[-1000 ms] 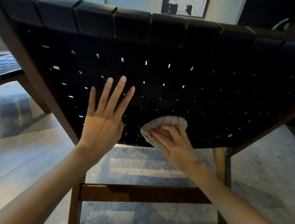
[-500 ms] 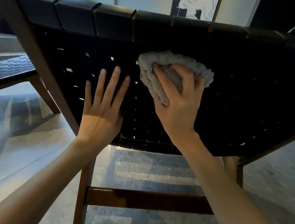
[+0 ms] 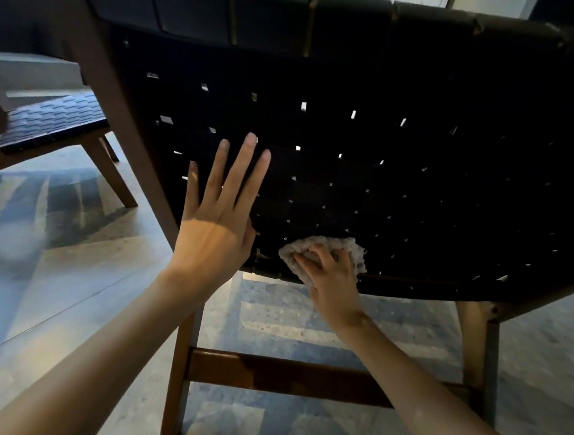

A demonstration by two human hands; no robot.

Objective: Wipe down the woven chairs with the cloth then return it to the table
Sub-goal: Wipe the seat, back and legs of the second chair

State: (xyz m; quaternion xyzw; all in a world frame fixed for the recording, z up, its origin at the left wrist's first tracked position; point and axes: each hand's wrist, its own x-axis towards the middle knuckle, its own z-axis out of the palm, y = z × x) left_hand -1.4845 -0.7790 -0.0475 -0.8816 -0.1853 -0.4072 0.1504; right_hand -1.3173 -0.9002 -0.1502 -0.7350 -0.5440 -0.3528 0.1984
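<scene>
1 change: right hand (image 3: 333,282) slid cloth (image 3: 332,244) down chair (image 3: 419,176)

Head view, wide-angle. Position: worn on the person's head, behind the woven chair (image 3: 418,193). Facing: forward and slightly down at the chair's backrest, floor (image 3: 67,286) below. Range: close, at arm's reach, left hand (image 3: 216,225) and right hand (image 3: 334,279) centre-frame.

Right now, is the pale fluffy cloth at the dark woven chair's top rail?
No, the right hand grips the cloth at the lower edge of the woven chair.
</scene>
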